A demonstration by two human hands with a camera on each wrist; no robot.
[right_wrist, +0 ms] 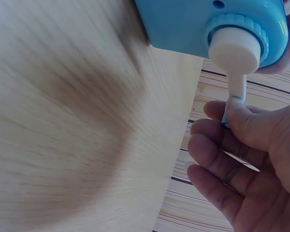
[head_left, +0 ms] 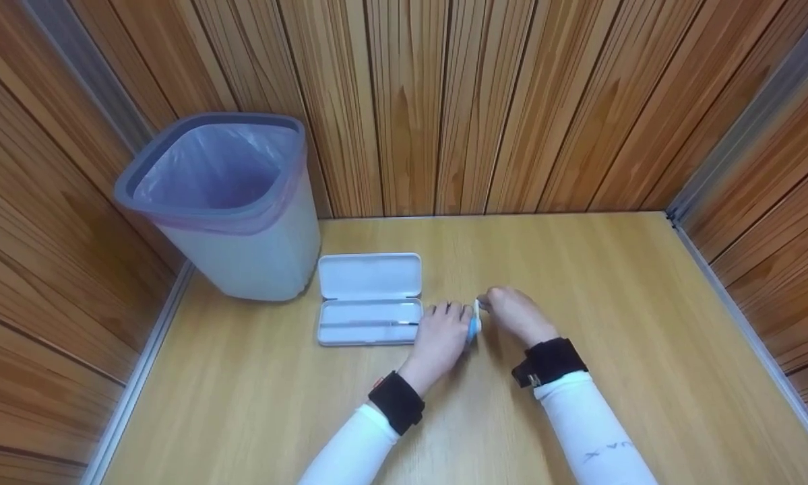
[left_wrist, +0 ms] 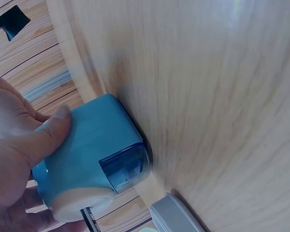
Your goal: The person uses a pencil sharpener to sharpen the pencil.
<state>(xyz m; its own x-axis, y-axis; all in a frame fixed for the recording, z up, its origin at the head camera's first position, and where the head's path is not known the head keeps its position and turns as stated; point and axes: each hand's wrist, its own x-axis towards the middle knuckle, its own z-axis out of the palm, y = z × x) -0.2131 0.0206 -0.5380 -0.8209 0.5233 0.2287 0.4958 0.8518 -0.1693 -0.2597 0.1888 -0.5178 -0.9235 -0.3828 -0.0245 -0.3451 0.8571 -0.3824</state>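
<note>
My left hand (head_left: 441,340) grips a blue desktop pencil sharpener (left_wrist: 94,140) on the table, thumb across its casing. A dark pencil (left_wrist: 90,218) sticks into the sharpener's white round front. Below that front shows a see-through dark blue shavings drawer (left_wrist: 128,166). On the opposite side, my right hand (head_left: 515,313) pinches the end of the white crank (right_wrist: 237,84) between thumb and forefinger; the other fingers curl loosely. Left of the sharpener an open pencil case (head_left: 370,276) lies flat. A thin stick (head_left: 363,325) shows across its tray; whether this is the inserted pencil I cannot tell.
A pale waste bin (head_left: 262,263) with a grey rim and a plastic liner stands at the back left. Wood-patterned walls (head_left: 410,101) enclose the wooden table (head_left: 255,404) at the back and both sides.
</note>
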